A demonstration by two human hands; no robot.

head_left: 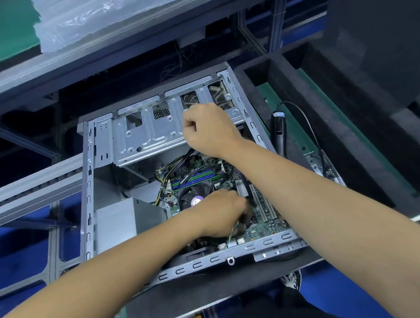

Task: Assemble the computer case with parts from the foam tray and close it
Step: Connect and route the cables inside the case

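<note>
Grey steel case (87, 187) lies open on its side, centre of view, motherboard (266, 218) facing up. Drive cage (144, 135) spans the far end of the case, PSU (120, 221) sits in the near-left corner.

My right hand (208, 128) is over the far-right part of the cage, fingers curled into a fist; can't tell whether anything is inside it. Arm crosses the case from the near right.

My left hand (222, 213) is down in the case on the motherboard, just right of the CPU fan (196, 199), next to the white slots (263, 207). Fingers curled and blurred around dark cables there; a multicolour wire (233, 231) runs out just beside the fingertips. Looks like a pinch on the cables, not clear.

Black foam tray (346, 139) is just right of the case. Black screwdriver (280, 130) with cord stands in its near-left pocket, close to the case wall. Clear plastic sheet (99, 17) lies on the far shelf.
</note>
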